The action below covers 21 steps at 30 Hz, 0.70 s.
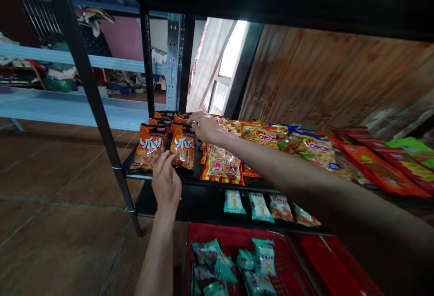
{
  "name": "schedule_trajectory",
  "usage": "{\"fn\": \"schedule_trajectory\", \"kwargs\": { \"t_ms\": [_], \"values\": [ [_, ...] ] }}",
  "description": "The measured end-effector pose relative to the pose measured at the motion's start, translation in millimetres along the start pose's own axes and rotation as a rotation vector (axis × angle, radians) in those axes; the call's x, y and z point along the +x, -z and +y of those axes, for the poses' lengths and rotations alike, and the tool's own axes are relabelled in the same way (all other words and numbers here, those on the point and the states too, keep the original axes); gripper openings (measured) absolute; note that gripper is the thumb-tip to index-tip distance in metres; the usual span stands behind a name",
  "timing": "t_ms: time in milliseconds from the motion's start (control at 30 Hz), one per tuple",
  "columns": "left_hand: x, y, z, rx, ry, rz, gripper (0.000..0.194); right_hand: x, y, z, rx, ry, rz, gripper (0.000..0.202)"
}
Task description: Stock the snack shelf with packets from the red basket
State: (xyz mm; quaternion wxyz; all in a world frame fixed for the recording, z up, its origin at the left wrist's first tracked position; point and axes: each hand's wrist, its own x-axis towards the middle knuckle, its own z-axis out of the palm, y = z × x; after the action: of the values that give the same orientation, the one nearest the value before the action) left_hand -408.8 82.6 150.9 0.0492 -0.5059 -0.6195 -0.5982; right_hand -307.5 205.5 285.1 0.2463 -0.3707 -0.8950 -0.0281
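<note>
orange bags sit on the black shelf; i'd expect light, slick, crushable packs, best pinched by their top seals. left hand loosely uncurled; whether right hand grips, i can't tell.

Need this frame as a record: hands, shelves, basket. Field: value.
left hand: fingertips at front orange bags; contact unclear
right hand: over tops of orange bags; grip unclear
upper shelf: orange bags at left end, yellow-red bags beside them, more bags rightward
lower shelf: four small packets in view
basket: red, holds teal packets
</note>
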Motion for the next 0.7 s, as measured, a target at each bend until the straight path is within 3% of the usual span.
{"fn": "schedule_trajectory", "kwargs": {
  "t_ms": [433, 700],
  "values": [
    [-32.3, 18.2, 4.2, -0.105, 0.256, -0.037, 0.031, -38.1, -7.2, 6.6, 0.132, -0.058, 0.096, 0.029],
    [-53.5, 26.4, 18.2, -0.112, 0.224, -0.121, 0.031, -72.6, 11.0, -18.2, 0.100, -0.050, -0.022, 0.027]
  ]
}}
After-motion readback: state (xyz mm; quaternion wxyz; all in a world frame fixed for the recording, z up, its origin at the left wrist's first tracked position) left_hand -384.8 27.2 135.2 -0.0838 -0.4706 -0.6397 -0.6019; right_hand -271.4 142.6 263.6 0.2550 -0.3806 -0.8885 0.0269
